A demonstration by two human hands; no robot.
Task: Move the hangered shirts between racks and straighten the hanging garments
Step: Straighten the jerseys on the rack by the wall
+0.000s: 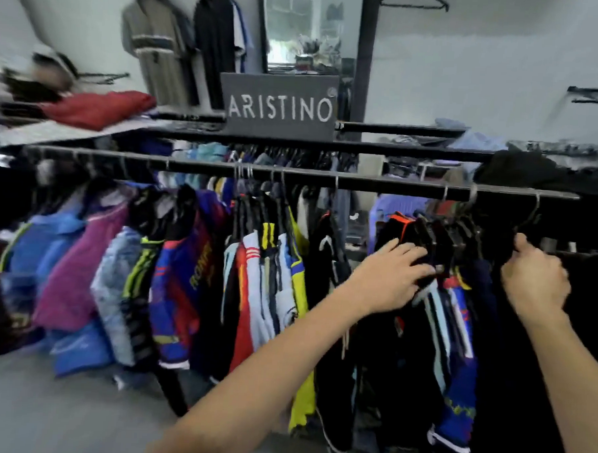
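- left hand (391, 278) lies flat, fingers straight, on the dark hangered shirts (435, 300) bunched at the rail's (327, 178) right end.
- right hand (533, 277) curls round a black hanger (527, 222) there.

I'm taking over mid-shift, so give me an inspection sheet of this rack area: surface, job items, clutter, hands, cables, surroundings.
Surface: black rail runs across the view; grey floor below.
Job's things: shirts hang crowded on the rail, many skewed; a gap separates them from the bunch of black hangers at the right end.
Clutter: red garment and other clothes piled on the upper shelf.
Hands: left hand rests on the dark clothes under the bunched hangers; right hand curls round something dark at the rail's right end, too blurred to name.
Cables: nothing seen.
Surroundings: ARISTINO sign, two shirts on the wall, a mirror behind.
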